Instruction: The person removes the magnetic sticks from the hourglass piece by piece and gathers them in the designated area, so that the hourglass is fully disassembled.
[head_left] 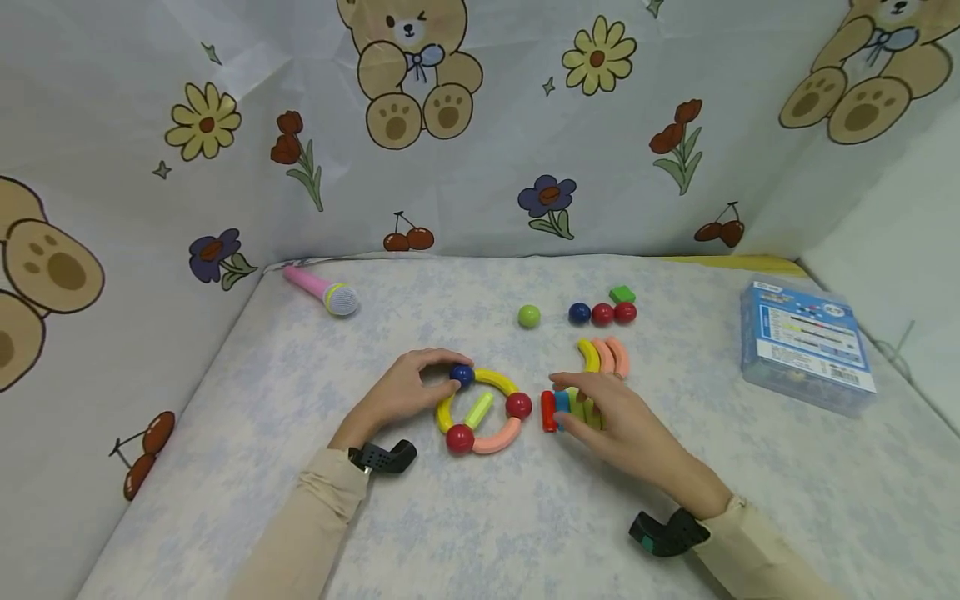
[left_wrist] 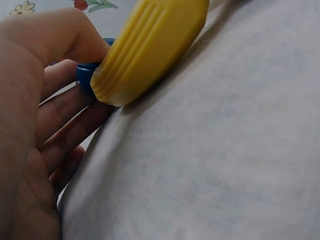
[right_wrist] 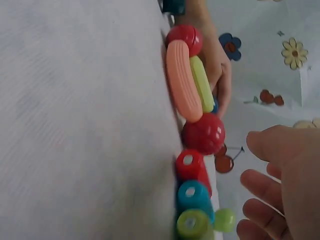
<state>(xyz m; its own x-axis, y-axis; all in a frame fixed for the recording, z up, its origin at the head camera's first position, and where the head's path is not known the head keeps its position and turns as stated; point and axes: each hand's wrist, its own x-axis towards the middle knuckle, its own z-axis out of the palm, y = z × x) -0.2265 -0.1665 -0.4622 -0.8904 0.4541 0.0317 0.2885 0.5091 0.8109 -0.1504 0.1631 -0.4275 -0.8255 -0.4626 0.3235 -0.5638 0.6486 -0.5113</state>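
My left hand (head_left: 408, 387) pinches a blue ball (head_left: 462, 375) between thumb and fingers. That ball belongs to a ring on the table, made up of yellow curved rods (head_left: 497, 382), a pink curved rod (head_left: 497, 439) and two red balls (head_left: 518, 406). Inside the ring lies a straight light green rod (head_left: 480, 410). My right hand (head_left: 618, 421) is held over a row of short straight rods, among them a red rod (head_left: 549, 412) and a blue rod (right_wrist: 194, 196). Its fingers are loosely bent and apart, with nothing between them; the hand partly hides the row in the head view.
Behind the right hand lie yellow and pink curved rods (head_left: 602, 356). Farther back are a green ball (head_left: 528, 316), a dark blue ball (head_left: 579, 313), two red balls and a green block (head_left: 622, 294). A toy microphone (head_left: 321, 292) lies back left, a clear box (head_left: 806, 346) at right.
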